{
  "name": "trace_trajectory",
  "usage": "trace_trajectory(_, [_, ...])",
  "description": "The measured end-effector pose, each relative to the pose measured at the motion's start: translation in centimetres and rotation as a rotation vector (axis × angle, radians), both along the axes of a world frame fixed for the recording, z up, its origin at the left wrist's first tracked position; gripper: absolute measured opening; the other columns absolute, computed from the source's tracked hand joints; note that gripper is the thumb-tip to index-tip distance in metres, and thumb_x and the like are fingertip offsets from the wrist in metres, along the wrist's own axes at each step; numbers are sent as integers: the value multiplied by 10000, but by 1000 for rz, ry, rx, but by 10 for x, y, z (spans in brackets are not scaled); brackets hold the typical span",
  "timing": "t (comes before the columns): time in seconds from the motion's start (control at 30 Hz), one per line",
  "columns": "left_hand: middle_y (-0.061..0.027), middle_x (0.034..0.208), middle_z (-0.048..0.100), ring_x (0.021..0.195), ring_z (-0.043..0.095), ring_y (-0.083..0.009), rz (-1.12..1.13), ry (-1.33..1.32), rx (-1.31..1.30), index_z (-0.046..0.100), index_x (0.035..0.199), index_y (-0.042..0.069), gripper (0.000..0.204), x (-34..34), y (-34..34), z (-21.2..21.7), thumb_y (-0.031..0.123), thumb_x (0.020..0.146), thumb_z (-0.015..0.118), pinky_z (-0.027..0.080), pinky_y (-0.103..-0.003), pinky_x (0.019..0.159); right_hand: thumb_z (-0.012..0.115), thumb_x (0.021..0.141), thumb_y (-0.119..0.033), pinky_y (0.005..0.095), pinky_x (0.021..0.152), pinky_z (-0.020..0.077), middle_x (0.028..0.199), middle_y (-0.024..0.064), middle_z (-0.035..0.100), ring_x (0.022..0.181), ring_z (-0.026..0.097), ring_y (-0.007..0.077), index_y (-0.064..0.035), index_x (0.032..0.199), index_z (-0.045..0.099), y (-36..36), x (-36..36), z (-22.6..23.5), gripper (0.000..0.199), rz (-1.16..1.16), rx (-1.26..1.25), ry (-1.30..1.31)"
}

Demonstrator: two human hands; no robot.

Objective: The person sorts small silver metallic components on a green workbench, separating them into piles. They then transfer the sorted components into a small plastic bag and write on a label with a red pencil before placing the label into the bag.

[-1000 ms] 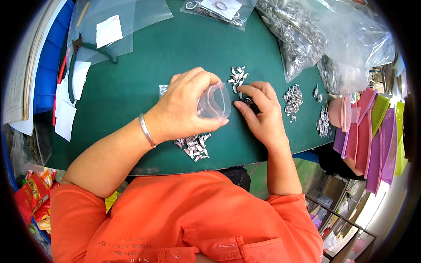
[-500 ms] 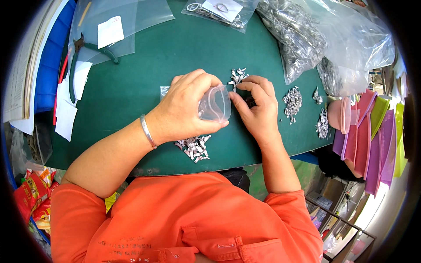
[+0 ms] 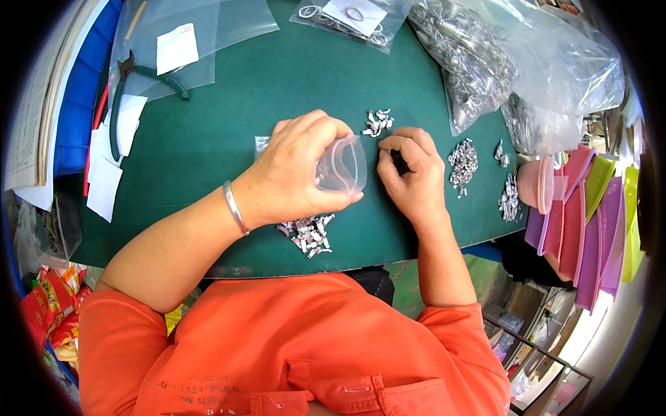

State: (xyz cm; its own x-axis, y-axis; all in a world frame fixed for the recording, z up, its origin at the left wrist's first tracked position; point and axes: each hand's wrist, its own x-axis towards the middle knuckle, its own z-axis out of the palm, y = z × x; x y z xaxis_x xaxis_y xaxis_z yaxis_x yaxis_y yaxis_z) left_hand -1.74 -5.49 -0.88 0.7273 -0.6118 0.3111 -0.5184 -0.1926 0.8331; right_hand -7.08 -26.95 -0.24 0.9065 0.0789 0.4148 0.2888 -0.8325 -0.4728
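Holding a small clear bag (image 3: 341,166) in our left hand (image 3: 295,170), fingers closed on it, mouth facing right for filling | right hand (image 3: 409,173) beside the mouth, fingertips pinched; contents hidden | metal pieces (image 3: 307,232) below the grip

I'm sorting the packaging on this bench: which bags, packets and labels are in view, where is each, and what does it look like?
Small clear zip bag: held open in the left hand, beside the right hand.
Flat clear bag with a white label: far left of the mat.
Clear bag of metal rings, white label: far centre.
Large clear bags of metal parts: far right.
Red snack packets: lower left.
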Motion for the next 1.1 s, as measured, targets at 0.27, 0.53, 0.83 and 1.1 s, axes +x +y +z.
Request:
trace_trajectory(0.27, [-56,914,557,883,572,-226,0,-8,12,592,1058,71,531,0,0,0,230,619,846,402,-347,867,717,766,6,377,747,492,901,103,647,832,596,293,-14,883,705,-5,17,1,120,-30,-117,-115])
trace_trajectory(0.53, [-51,918,556,881,571,-226,2,-5,12,588,1063,75,535,0,0,-1,233,621,846,397,-345,871,724,779,-9,376,751,505,909,99,653,826,605,290,-19,913,718,-10,15,-1,135,-7,-121,-55])
trace_trajectory(0.83, [-48,930,561,875,579,-218,-6,5,0,586,1062,75,533,0,0,-1,236,627,848,398,-346,879,718,760,1,377,753,506,914,97,657,832,608,285,-18,881,703,-18,10,11,124,73,-105,51])
trace_trajectory(1.1, [-48,927,560,871,578,-218,1,-1,6,589,1054,75,529,0,0,0,234,622,850,400,-342,872,706,760,22,374,767,506,942,89,664,862,610,278,-14,890,709,-9,27,3,136,117,-148,-125])
